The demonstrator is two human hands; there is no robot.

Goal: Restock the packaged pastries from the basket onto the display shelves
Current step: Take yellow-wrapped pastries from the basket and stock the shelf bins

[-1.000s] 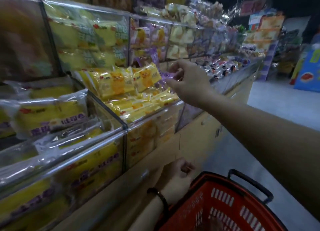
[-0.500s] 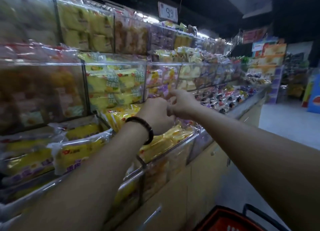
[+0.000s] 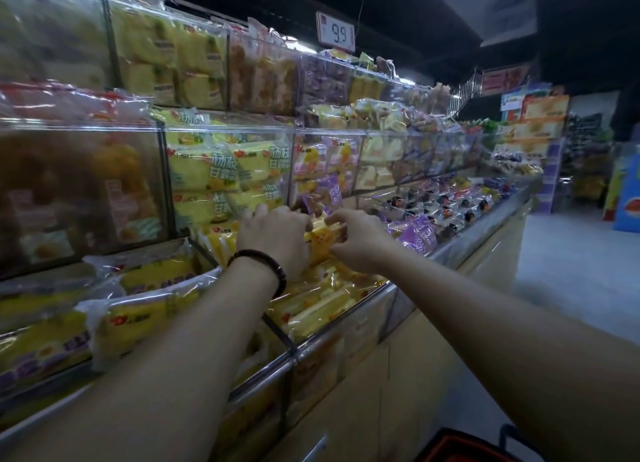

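Note:
Both my hands reach into the lower shelf bin [image 3: 349,318] of yellow packaged pastries. My left hand [image 3: 277,238], a dark bead bracelet on its wrist, curls its fingers over an upright yellow pastry pack [image 3: 320,242]. From the other side my right hand [image 3: 360,242] pinches the same pack. Purple packs [image 3: 332,193] stand just behind the hands. Only a corner of the red basket [image 3: 460,449] shows at the bottom edge, below my right arm.
Clear-fronted bins of yellow packs [image 3: 221,174] fill the shelf above. More purple packs [image 3: 420,235] lie in the bin to the right. A 9.9 price sign [image 3: 336,32] hangs overhead. The aisle floor [image 3: 568,281] runs along the right.
My left hand rose from the basket to the shelf. Both hands moved from the purple packs onto a yellow pack. The view tilted up, leaving the basket nearly out of frame.

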